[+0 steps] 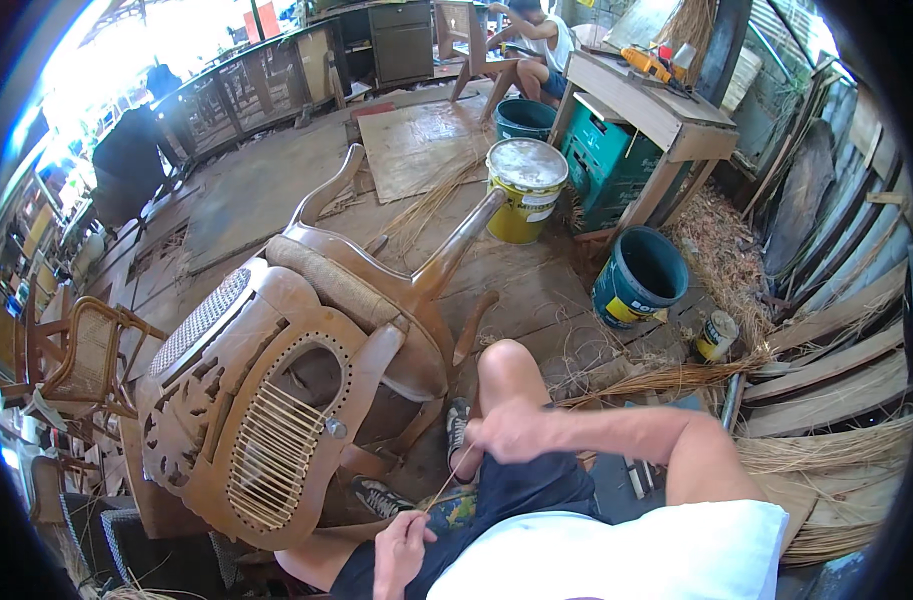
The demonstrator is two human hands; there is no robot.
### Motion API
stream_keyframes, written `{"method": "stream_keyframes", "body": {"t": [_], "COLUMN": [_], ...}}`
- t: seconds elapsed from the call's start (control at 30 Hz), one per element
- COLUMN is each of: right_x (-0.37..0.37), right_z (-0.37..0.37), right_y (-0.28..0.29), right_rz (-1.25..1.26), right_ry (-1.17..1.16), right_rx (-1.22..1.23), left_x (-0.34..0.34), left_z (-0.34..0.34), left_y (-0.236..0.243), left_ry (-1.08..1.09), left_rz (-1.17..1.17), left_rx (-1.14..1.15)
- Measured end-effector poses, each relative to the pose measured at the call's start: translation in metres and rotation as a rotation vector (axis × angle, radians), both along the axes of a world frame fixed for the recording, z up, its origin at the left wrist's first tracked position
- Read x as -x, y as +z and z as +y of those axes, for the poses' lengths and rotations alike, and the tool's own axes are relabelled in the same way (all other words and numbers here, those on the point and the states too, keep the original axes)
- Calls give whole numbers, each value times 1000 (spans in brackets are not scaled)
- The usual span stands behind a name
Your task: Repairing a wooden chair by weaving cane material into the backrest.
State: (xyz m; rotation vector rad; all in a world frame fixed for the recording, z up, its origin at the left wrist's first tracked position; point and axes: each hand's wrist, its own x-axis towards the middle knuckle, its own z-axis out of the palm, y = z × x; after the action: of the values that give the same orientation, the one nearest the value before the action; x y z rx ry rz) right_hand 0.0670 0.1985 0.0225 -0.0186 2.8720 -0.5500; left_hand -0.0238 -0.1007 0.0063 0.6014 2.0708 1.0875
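Note:
My left hand (401, 552), low in the picture, pinches one end of a thin tan cane strand (444, 487). The strand runs slanting up to my right hand (513, 432), which is closed in a fist around it above my knee. Left of my legs, a carved wooden chair (276, 400) lies tipped over with its legs pointing away. Its oval back opening is ringed with small holes, and parallel cane strands (271, 455) cross the lower part. A pale peg (335, 428) stands at the frame's edge. Neither hand touches the chair.
A yellow can with a pale lid (526, 185) and a dark green bucket (640, 275) stand ahead. A wooden bench (656, 110) carries a yellow power tool (648, 65). Long cane bundles (826, 455) lie at right. Another person (546, 45) works beside a chair frame far off.

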Motion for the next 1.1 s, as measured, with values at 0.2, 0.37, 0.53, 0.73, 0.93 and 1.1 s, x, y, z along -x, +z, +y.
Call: {"method": "stream_keyframes", "body": {"t": [0.2,0.37,0.53,0.73,0.93,1.1], "right_x": [-51,-103,-111,-120,-96,-36], "right_z": [207,304,326,347,368,306], "right_y": [36,84,95,101,97,98], "right_rz": [-8,287,454,416,320,409], "right_ry": [-606,-1180,-1286,-1279,-1275,-1119], "right_rx": [-467,-575,-589,-499,-522,-912], "left_x": [6,6,1,2,0,-2], "left_z": [-90,-121,-140,-178,-189,-106], "left_y": [18,50,42,71,72,89], "left_ry": [70,125,352,181,244,70], "left_rz": [-101,-87,-299,-18,35,24], "left_rx": [133,311,296,457,608,433]}}
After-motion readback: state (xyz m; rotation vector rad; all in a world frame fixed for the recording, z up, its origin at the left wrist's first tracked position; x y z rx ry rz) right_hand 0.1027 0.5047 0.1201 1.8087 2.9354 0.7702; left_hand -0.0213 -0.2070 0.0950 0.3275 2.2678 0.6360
